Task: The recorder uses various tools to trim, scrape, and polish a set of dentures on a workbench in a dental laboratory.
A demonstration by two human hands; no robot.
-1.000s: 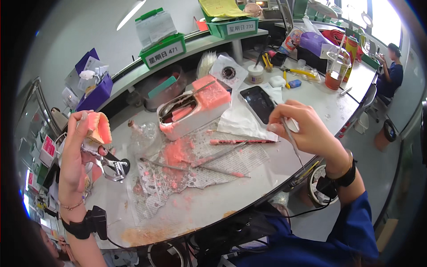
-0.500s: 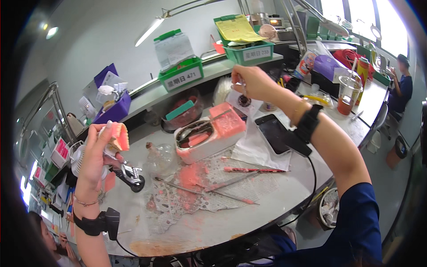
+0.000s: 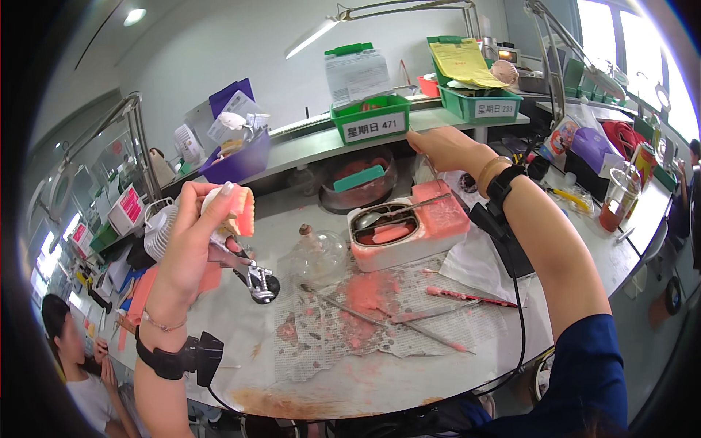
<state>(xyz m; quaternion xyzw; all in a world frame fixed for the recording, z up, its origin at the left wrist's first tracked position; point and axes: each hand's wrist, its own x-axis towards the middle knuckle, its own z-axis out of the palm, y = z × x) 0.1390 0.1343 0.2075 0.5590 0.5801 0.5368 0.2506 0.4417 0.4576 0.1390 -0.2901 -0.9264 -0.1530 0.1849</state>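
White bench [image 3: 244,350], overlaid w/ stained newspaper [image 3: 293,365], prob. to catch pink debris. Pink-crusted box [image 3: 405,255] set at paper's far edge, its well uncovered, prob. for quick reach. L hand [image 3: 191,237] held over bench's left side, R hand [image 3: 453,152] held above box's far right end. Glass flask [image 3: 321,257] placed just left of box. Model [image 3: 242,212] (pink gums, teeth) pinched btwn L thumb & fingers, teeth turned right, apparently for clear viewing; metal frame [image 3: 257,277] hung just below. Spatula [image 3: 420,206] laid across box's well. Thin tool [image 3: 432,168] pinched in R fingertips, thumb partly hidden.
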